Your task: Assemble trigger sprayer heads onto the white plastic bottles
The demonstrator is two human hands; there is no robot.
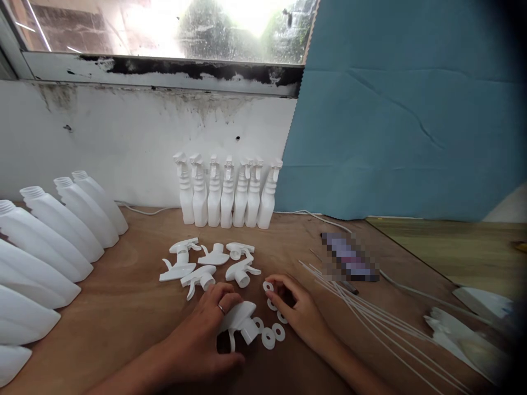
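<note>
My left hand, with a ring on one finger, is closed around a white trigger sprayer head. The head's open collar points right and downward, toward several loose white washers on the table. Between thumb and forefinger, my right hand pinches one white washer; more washers lie just under that hand. Beyond my left hand, several other trigger sprayer heads lie loosely grouped on the wood.
Several open white bottles stand along the left. Against the wall is a row of bottles with sprayer heads. Thin white tubes lie at the right, near a blurred flat device, a cable and clear plastic bags.
</note>
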